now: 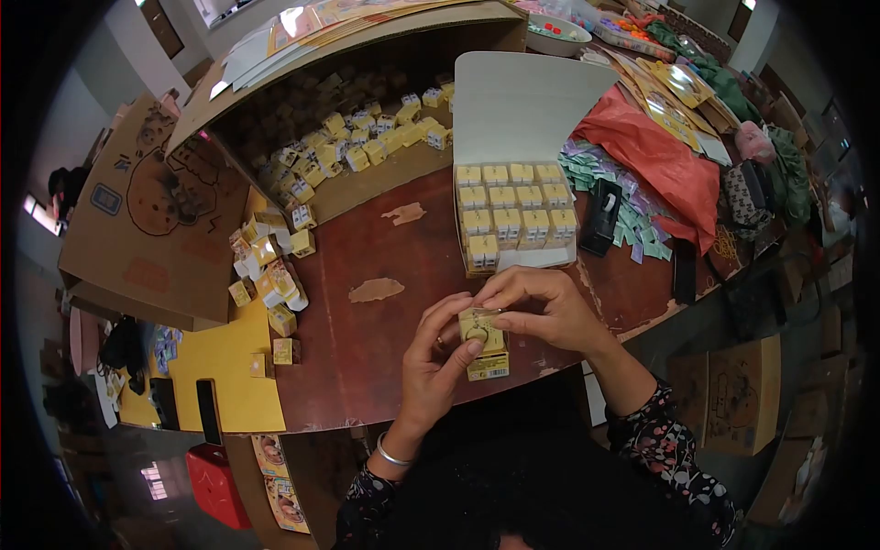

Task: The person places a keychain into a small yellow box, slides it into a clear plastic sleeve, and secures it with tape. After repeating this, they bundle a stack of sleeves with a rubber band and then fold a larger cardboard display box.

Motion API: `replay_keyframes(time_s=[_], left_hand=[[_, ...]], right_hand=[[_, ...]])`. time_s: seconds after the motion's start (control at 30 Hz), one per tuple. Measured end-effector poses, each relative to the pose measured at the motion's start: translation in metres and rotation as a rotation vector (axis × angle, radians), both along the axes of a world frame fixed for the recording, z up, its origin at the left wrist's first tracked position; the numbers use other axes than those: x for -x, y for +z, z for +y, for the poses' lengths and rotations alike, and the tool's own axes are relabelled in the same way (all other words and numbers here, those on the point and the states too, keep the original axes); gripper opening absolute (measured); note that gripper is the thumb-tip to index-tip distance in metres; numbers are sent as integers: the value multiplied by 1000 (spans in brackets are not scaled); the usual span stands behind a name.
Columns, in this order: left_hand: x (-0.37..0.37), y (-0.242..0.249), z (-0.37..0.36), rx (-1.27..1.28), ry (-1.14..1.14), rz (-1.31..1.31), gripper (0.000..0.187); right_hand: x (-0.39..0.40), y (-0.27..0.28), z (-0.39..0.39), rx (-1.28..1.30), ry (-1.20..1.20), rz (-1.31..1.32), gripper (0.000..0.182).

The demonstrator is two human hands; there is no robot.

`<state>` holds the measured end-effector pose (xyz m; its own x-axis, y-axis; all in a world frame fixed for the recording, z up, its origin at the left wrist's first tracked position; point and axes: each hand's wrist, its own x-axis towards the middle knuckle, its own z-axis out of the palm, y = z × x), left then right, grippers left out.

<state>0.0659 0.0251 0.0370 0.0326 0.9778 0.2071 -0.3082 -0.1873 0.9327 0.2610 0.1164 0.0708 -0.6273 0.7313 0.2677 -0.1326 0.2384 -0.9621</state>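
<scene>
Fingers of both hands on one small yellow box (486,344), above the tabletop's (344,339) near edge. Left hand (433,362) clasps its left side, thumb across the face; right hand (545,307) pinches at the far end, exact hold too small to tell. Long axis runs roughly away from the body, barcode end nearest it. White carton (536,101) of packed yellow boxes (502,220) straight beyond, right knuckles between. Black device (600,217) right of carton; loose boxes (275,275) well off left.
</scene>
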Motion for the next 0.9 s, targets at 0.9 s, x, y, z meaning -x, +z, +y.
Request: replay_keyframes(time_s=[0.9], left_hand=[[-26, -19, 5, 49, 0, 163, 32]], right_hand=[[-28, -39, -30, 199, -243, 119, 12]])
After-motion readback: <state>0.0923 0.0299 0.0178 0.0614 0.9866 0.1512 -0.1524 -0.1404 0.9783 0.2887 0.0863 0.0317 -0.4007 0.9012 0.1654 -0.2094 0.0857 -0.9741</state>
